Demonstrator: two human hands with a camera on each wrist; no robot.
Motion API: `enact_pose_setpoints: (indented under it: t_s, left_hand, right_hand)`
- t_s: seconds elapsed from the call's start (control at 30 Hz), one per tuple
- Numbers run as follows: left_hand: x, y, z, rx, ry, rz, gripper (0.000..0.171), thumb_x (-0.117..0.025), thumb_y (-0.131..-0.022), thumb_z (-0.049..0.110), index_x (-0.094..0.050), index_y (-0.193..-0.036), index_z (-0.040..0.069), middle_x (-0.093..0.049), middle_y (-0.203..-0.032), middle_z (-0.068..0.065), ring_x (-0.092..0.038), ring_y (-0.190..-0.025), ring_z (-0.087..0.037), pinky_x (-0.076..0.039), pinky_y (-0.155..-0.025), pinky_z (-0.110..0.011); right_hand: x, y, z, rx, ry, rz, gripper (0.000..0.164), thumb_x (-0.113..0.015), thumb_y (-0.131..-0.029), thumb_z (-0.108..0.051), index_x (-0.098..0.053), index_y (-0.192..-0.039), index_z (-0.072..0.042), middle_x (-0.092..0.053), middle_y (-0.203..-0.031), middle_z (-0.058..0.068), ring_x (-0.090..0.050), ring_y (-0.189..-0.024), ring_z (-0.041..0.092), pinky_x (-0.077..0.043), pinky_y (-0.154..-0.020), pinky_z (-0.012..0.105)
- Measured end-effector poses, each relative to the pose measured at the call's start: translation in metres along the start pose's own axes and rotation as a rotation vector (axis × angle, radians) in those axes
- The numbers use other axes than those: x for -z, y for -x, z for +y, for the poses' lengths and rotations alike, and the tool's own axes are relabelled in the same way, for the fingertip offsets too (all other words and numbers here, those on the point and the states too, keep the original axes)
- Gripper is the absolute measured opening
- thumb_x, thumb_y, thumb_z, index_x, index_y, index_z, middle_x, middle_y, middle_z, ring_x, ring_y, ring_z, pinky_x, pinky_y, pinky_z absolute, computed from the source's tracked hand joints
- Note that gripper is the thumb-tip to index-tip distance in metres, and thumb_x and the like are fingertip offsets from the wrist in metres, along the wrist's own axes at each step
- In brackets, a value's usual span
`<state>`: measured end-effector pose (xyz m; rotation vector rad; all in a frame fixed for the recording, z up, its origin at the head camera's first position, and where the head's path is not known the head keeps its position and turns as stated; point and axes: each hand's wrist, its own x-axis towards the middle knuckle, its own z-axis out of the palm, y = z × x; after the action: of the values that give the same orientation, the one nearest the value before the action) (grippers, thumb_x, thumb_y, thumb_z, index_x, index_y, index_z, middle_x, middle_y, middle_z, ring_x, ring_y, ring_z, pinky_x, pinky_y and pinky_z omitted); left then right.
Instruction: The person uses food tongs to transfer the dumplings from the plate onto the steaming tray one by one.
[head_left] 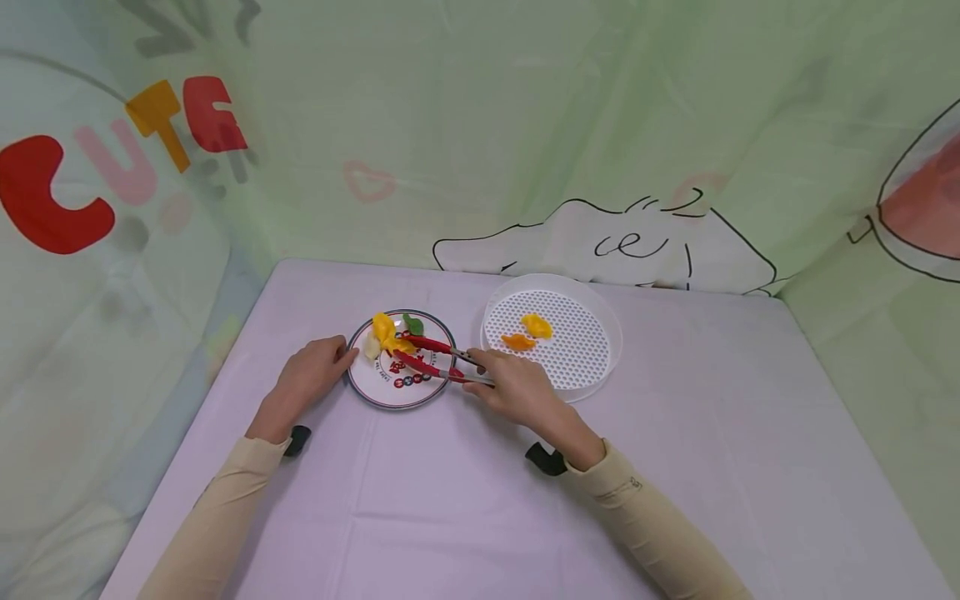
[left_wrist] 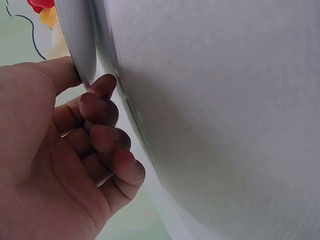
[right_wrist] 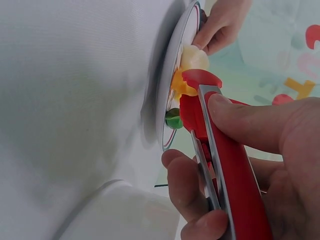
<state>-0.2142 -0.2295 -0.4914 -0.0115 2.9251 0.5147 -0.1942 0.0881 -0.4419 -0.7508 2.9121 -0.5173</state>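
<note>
My left hand (head_left: 309, 375) pinches the left rim of a round white plate (head_left: 378, 390) between thumb and fingers; the left wrist view shows the thumb on its upper side. My right hand (head_left: 521, 387) holds red-and-metal tongs (right_wrist: 230, 165) that reach leftward over the plate. The tong tips are right at a yellow dumpling-shaped piece (head_left: 384, 327), partly hidden by them in the right wrist view. Beside it on the plate are a green dumpling-shaped piece (head_left: 413, 325) and a pale cream one (head_left: 372, 346).
Right of the plate stands a round white perforated tray (head_left: 573, 362) with a raised wall. A yellow piece (head_left: 537, 325) and an orange piece (head_left: 517, 342) lie in it. A pale cloth (head_left: 450, 517) covers the table, and a printed curtain (head_left: 525, 125) hangs behind.
</note>
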Motion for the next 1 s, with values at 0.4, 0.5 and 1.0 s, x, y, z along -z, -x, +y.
enact_pose_setpoints:
  t_s: [0.4, 0.5, 1.0]
  left_hand:
    - [-0.001, 0.001, -0.001, -0.005, -0.005, 0.011, 0.031, -0.050, -0.093, 0.038, -0.053, -0.089, 0.007, -0.052, -0.068, -0.005, -0.048, -0.063, -0.018, -0.037, -0.053, -0.026]
    - [-0.001, 0.001, 0.000, -0.007, -0.005, 0.008, 0.031, -0.049, -0.093, 0.038, -0.053, -0.089, 0.007, -0.051, -0.068, -0.005, -0.048, -0.063, -0.018, -0.037, -0.053, -0.026]
    - [-0.002, 0.001, -0.002, -0.041, 0.009, 0.038, 0.031, -0.049, -0.093, 0.037, -0.052, -0.082, 0.009, -0.049, -0.063, -0.003, -0.046, -0.058, -0.017, -0.035, -0.050, -0.027]
  right_hand:
    - [0.001, 0.002, 0.001, 0.032, 0.005, 0.039, 0.046, -0.067, -0.082, -0.038, -0.057, -0.122, -0.019, -0.065, -0.091, -0.005, -0.052, -0.071, 0.009, -0.039, -0.054, 0.022]
    - [0.002, 0.003, 0.001, 0.025, 0.005, 0.035, 0.045, -0.066, -0.082, -0.038, -0.057, -0.122, -0.019, -0.065, -0.092, -0.005, -0.051, -0.070, 0.009, -0.039, -0.053, 0.023]
    - [0.008, 0.011, 0.000, 0.063, -0.013, 0.055, 0.041, -0.065, -0.083, -0.041, -0.060, -0.119, -0.021, -0.066, -0.090, -0.008, -0.049, -0.067, 0.008, -0.038, -0.053, 0.022]
